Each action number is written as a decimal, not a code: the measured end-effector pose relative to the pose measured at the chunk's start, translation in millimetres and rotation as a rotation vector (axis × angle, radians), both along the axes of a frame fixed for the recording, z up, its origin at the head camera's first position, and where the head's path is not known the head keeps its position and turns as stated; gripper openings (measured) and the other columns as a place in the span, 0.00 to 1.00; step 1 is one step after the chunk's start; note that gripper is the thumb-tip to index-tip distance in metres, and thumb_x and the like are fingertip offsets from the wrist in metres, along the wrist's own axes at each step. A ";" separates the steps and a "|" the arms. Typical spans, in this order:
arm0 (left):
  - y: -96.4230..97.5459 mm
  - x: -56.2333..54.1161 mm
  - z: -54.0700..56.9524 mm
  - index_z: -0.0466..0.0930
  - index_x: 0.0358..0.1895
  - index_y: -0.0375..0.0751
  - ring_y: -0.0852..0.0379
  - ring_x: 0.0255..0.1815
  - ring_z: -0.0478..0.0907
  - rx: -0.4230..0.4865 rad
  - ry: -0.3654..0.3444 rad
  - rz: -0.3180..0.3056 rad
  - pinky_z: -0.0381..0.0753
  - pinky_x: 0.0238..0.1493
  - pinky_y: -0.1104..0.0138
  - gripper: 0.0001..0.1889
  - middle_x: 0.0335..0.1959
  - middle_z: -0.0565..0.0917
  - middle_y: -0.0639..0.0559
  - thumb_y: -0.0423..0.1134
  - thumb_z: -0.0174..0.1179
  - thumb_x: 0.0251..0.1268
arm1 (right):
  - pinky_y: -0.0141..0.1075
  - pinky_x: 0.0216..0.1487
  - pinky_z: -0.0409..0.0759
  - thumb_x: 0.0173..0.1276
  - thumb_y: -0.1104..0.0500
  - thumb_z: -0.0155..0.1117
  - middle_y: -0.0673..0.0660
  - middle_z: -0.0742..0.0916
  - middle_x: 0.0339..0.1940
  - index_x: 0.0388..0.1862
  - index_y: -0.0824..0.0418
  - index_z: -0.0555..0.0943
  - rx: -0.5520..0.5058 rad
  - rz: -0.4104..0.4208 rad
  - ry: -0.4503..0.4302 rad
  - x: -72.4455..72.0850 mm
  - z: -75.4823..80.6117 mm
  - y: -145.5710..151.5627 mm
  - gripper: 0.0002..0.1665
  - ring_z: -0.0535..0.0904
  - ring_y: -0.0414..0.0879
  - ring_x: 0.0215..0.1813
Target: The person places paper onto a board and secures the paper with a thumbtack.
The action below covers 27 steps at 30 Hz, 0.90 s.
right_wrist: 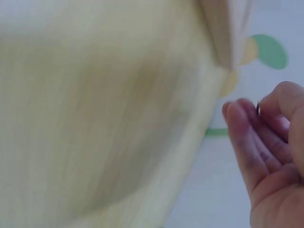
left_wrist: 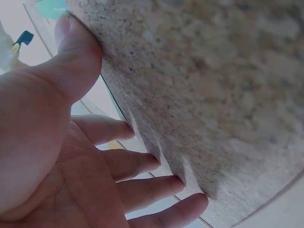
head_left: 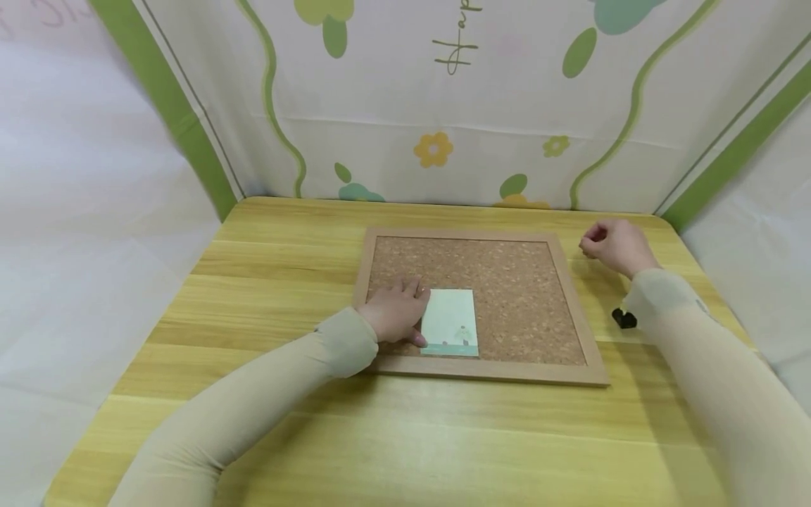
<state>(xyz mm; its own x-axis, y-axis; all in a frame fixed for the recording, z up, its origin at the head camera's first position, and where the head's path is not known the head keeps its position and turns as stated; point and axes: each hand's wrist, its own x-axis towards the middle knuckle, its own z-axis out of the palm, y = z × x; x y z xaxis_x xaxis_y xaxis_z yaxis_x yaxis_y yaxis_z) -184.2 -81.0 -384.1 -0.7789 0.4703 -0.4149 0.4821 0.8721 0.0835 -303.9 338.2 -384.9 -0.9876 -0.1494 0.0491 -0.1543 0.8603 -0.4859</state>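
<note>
A pale card (head_left: 448,315) with a teal lower band lies on the framed cork board (head_left: 513,303), left of its middle. My left hand (head_left: 395,310) rests at the card's left side, fingers extended, with the thumb near its lower left corner. In the left wrist view those fingertips (left_wrist: 124,130) touch the cork surface. Off the board's upper right corner, my right hand (head_left: 617,246) is raised over the table. Between thumb and forefinger it pinches a tiny thin dark metallic piece (right_wrist: 258,108), too small to tell its kind.
A small black object (head_left: 624,319) with a yellow part lies right of the board, close to my right sleeve. The wooden table (head_left: 443,443) ends at the back against a flowered cloth (head_left: 494,98). White cloth hangs at both sides.
</note>
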 end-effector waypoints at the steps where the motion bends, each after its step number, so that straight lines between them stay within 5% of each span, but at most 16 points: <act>1: -0.3 0.0 0.0 0.46 0.80 0.40 0.34 0.78 0.40 -0.001 0.001 -0.002 0.55 0.72 0.44 0.53 0.80 0.41 0.37 0.64 0.62 0.59 | 0.37 0.35 0.77 0.71 0.55 0.61 0.59 0.87 0.35 0.41 0.65 0.81 -0.037 0.004 -0.009 2.1 2.4 -3.1 0.13 0.84 0.55 0.37; 12: -1.2 -0.1 0.3 0.47 0.80 0.39 0.33 0.78 0.41 -0.003 0.021 -0.018 0.57 0.71 0.43 0.53 0.80 0.42 0.36 0.64 0.61 0.58 | 0.26 0.40 0.81 0.67 0.45 0.68 0.52 0.90 0.43 0.55 0.64 0.84 -0.356 0.000 -0.091 33.6 30.2 -39.4 0.27 0.87 0.43 0.42; 18: -2.3 0.2 -0.6 0.47 0.80 0.39 0.33 0.78 0.40 0.010 0.011 -0.016 0.55 0.71 0.43 0.53 0.80 0.42 0.36 0.64 0.61 0.59 | 0.25 0.44 0.79 0.65 0.46 0.70 0.56 0.89 0.48 0.56 0.60 0.85 -0.406 0.038 -0.120 54.2 41.7 -64.4 0.26 0.87 0.44 0.45; 27: -2.3 2.0 1.6 0.47 0.80 0.39 0.33 0.78 0.40 0.008 0.009 -0.024 0.54 0.71 0.43 0.53 0.80 0.42 0.36 0.64 0.61 0.59 | 0.34 0.42 0.84 0.65 0.57 0.72 0.62 0.89 0.44 0.49 0.63 0.87 -0.493 0.175 -0.051 85.6 50.7 -106.9 0.16 0.88 0.46 0.41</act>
